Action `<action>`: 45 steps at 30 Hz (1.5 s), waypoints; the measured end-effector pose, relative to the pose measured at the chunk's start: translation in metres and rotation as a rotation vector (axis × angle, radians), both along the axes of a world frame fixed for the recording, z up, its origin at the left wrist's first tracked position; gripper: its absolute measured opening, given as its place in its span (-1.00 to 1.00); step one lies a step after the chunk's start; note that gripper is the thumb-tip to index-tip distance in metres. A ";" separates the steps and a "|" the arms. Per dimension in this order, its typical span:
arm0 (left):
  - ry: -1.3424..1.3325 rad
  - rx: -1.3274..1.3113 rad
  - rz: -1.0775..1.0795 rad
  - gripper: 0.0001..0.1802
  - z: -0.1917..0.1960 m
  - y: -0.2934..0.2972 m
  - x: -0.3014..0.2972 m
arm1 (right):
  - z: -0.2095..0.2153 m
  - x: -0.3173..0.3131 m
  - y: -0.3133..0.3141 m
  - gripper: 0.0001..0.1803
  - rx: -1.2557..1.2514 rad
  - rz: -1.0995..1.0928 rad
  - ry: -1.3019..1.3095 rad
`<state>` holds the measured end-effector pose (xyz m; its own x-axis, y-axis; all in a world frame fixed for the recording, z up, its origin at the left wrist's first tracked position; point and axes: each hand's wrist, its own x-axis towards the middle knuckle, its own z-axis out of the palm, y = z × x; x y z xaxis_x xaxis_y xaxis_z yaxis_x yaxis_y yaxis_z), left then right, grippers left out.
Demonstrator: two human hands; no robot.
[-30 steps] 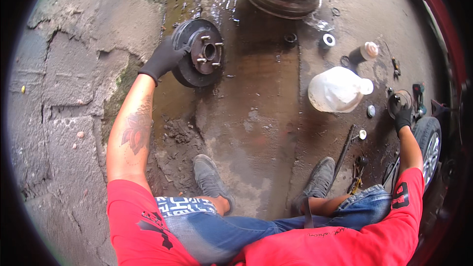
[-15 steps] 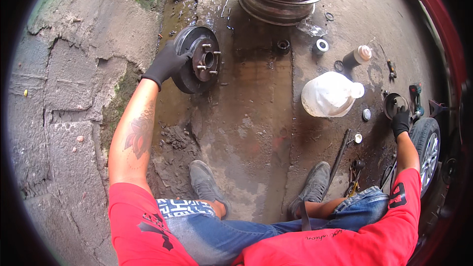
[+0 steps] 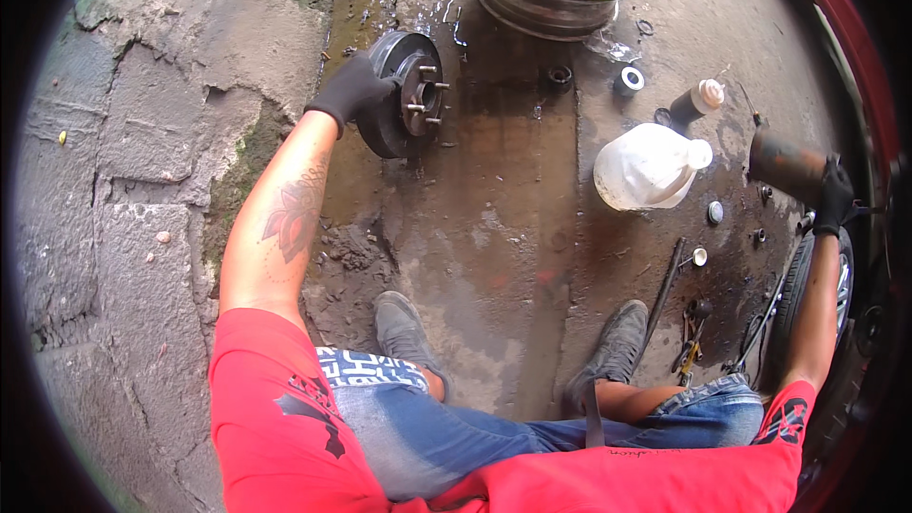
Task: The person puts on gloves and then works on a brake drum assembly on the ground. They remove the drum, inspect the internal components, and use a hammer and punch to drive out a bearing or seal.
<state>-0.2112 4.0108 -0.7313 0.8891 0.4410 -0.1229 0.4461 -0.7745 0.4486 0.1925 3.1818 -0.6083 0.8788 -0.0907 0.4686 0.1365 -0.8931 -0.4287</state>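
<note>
In a black glove, my left hand [image 3: 353, 95] is closed on the near-left side of a dark brake drum [image 3: 388, 123]. The drum stands on its edge over the wet ground, its hub and several wheel studs facing right. Far to the right, my right hand [image 3: 834, 198], also gloved, grips a dark, rust-stained cylindrical can [image 3: 787, 167] by one end. That can is tipped on its side above the floor; its contents cannot be seen. Between the hands, nearer the right one, stands a translucent white plastic jug [image 3: 638, 169].
Stacked steel wheel rims [image 3: 546, 5] stand at the far middle. A dark bottle [image 3: 693, 103], a bearing-like ring [image 3: 629, 82] and small caps lie around the jug. A metal bar [image 3: 665, 290] rests beside my right shoe [image 3: 613, 347]. Broken concrete [image 3: 142, 228] borders the left; a tire [image 3: 796, 299] is at right.
My right hand has lifted the can off the floor and tipped it sideways. My left hand still holds the drum; the whole view has shifted slightly.
</note>
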 end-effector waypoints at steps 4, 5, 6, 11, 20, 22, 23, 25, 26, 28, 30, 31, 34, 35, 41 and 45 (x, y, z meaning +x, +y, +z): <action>0.088 0.036 0.127 -0.33 0.043 -0.044 -0.005 | 0.070 -0.094 0.155 -0.67 -0.096 0.415 -0.127; 0.093 0.042 0.127 -0.30 0.048 -0.046 -0.003 | 0.092 -0.110 0.177 -0.69 -0.368 0.544 -0.382; 0.104 0.047 0.128 -0.27 0.049 -0.045 -0.002 | 0.105 -0.131 0.205 -0.71 -0.414 0.646 -0.443; 0.122 0.033 0.104 -0.22 0.049 -0.045 -0.003 | 0.108 -0.236 0.344 -0.72 -0.128 1.114 -0.140; 0.150 0.037 0.209 -0.41 0.050 -0.067 0.004 | -0.090 -0.324 0.457 -0.91 -0.601 1.766 0.076; 0.175 0.061 0.208 -0.41 0.056 -0.075 0.001 | -0.085 -0.336 0.457 -0.91 -0.616 1.963 -0.119; 0.183 0.042 0.210 -0.40 0.056 -0.073 0.003 | -0.087 -0.338 0.456 -0.90 -0.566 1.982 -0.114; 0.196 0.029 0.204 -0.40 0.055 -0.066 0.004 | -0.090 -0.336 0.461 -0.86 -0.450 2.007 -0.147; 0.202 0.026 0.198 -0.40 0.054 -0.063 0.006 | -0.087 -0.336 0.462 -0.86 -0.469 2.000 -0.169; 0.182 -0.025 0.190 -0.39 0.051 -0.058 0.008 | -0.080 -0.335 0.461 -0.85 -0.510 1.978 -0.208; 0.172 -0.082 0.176 -0.37 0.048 -0.054 0.009 | -0.084 -0.338 0.471 -0.88 -0.433 1.967 -0.197; 0.153 -0.069 0.164 -0.29 0.047 -0.051 0.010 | -0.084 -0.336 0.476 -0.89 -0.398 1.957 -0.200; 0.099 -0.024 0.138 -0.09 0.041 -0.050 0.011 | -0.098 -0.331 0.485 -0.91 -0.500 1.945 -0.188; 0.084 -0.007 0.136 -0.08 0.039 -0.049 0.009 | -0.097 -0.329 0.488 -0.90 -0.520 1.942 -0.148; 0.014 -0.178 0.135 -0.14 0.041 -0.062 0.004 | -0.081 -0.325 0.493 -0.71 -0.344 1.870 0.028; -0.087 -0.165 0.189 -0.25 0.022 -0.069 0.001 | -0.053 -0.320 0.491 -0.60 -0.152 1.731 0.009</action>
